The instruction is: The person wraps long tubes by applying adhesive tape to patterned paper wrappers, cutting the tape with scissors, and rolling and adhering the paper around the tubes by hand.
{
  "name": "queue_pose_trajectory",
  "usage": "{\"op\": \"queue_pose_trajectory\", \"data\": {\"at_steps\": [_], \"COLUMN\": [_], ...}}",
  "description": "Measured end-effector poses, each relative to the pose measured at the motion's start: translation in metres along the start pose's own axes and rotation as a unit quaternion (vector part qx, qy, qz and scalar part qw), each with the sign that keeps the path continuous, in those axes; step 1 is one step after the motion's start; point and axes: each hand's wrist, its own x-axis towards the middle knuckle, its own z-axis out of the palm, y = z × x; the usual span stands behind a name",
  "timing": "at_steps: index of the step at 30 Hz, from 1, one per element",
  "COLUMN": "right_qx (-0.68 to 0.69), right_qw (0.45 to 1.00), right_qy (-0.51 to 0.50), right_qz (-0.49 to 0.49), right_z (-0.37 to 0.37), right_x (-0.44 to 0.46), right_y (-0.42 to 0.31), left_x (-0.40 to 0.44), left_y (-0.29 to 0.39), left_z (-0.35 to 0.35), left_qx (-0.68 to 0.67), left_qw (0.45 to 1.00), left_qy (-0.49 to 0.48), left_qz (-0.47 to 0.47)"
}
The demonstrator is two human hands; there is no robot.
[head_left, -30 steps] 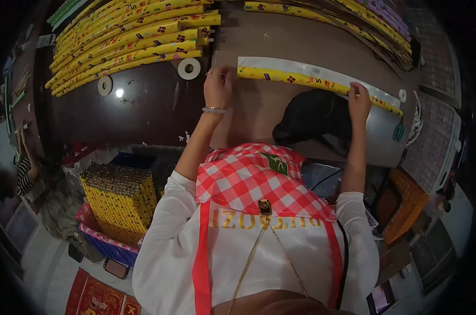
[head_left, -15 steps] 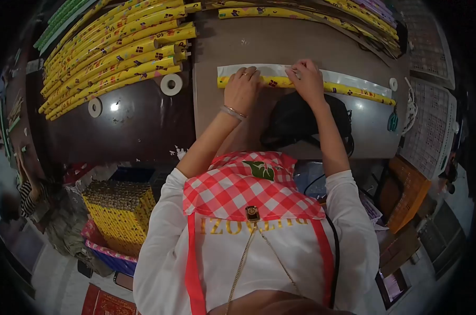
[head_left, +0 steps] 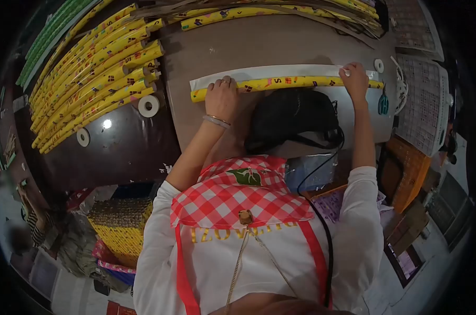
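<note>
L hand (head_left: 221, 98) laid across yellow roll (head_left: 280, 82), left part | R hand (head_left: 355, 80) narrowed, right part | both grips unclear | blk bag (head_left: 290, 115) nearer

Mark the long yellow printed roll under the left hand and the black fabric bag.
Long yellow printed roll (head_left: 280, 82): head view, patterned surface near mid-length.
Black fabric bag (head_left: 290, 113): head view, middle of its body.

One head-worn camera is looking forward and steeply down from close above the checked apron (head_left: 243, 194), its wide, round-edged view reaching across the worktop (head_left: 280, 47).
</note>
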Motion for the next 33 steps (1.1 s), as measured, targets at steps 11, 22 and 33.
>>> {"op": "queue_pose_trajectory", "data": {"at_steps": [11,22,33], "right_qx": [-0.179,0.107,0.139], "right_qw": [0.908,0.977,0.967], "right_qy": [-0.123,0.186,0.14], "right_qz": [0.357,-0.01,-0.159], "right_z": [0.006,0.008,0.02], "right_x": [-0.002,0.011,0.123], "right_y": [0.159,-0.008,-0.177], "left_x": [0.0,-0.001,-0.016], "left_y": [0.0,0.002,0.011], "left_z": [0.005,0.002,-0.029], "left_qx": [0.028,0.014,-0.092], "left_qw": [0.999,0.998,0.989], "left_qy": [0.017,0.065,0.118], "left_qz": [0.008,0.002,0.017]}}
